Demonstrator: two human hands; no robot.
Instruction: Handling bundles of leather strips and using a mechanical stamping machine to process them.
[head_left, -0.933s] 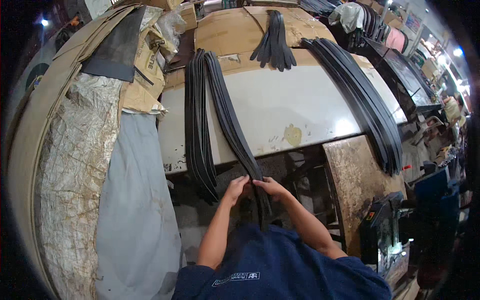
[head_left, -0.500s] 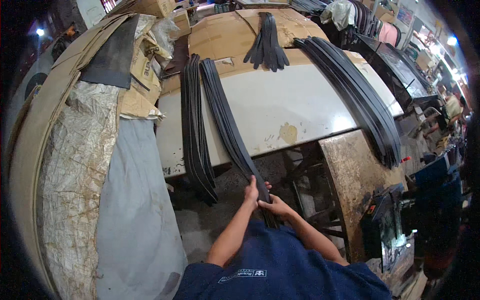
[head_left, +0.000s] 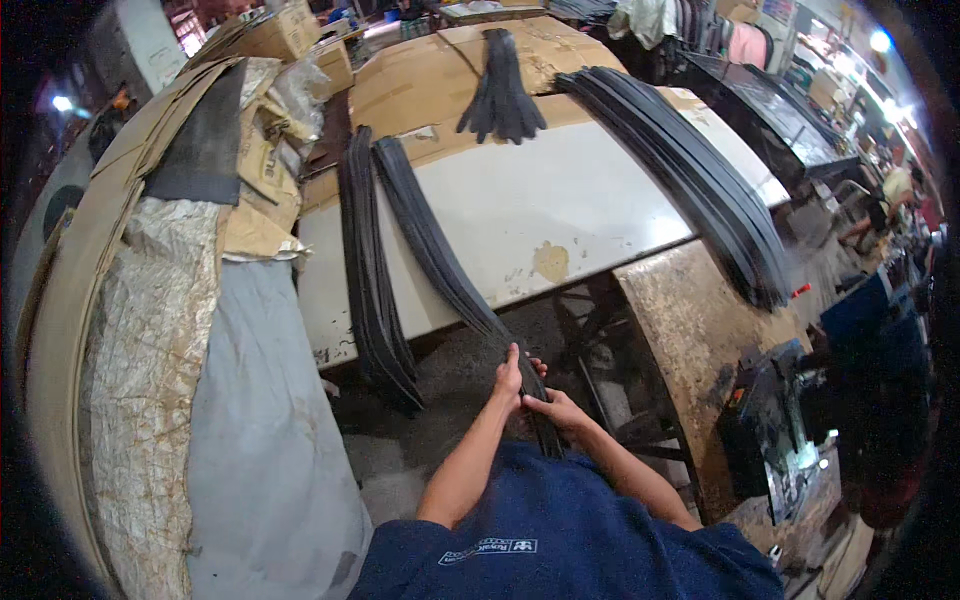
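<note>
A bundle of long black strips [head_left: 430,228] runs from the table down over its near edge to my body. My left hand [head_left: 510,374] is wrapped round the bundle near its lower end, thumb up along its side. Just below, my right hand [head_left: 558,408] grips the same bundle from the right, its thumb across the strips. The loose ends hang against my shirt. Left of it lies a second bundle of black strips [head_left: 368,270], also drooping over the edge. What the strips are made of I cannot tell for sure; they look like leather.
The white table [head_left: 560,190] has cardboard [head_left: 400,85] on its far part, with a short fanned bundle [head_left: 502,90]. A wide bundle of strips [head_left: 680,150] drapes over the right side. A worn wooden bench [head_left: 680,300] stands at right; a grey sheet [head_left: 260,400] covers a stack at left.
The view has shifted slightly, so the table and bundles sit a little farther left. Both hands keep their hold on the strips, nearly in the same place.
</note>
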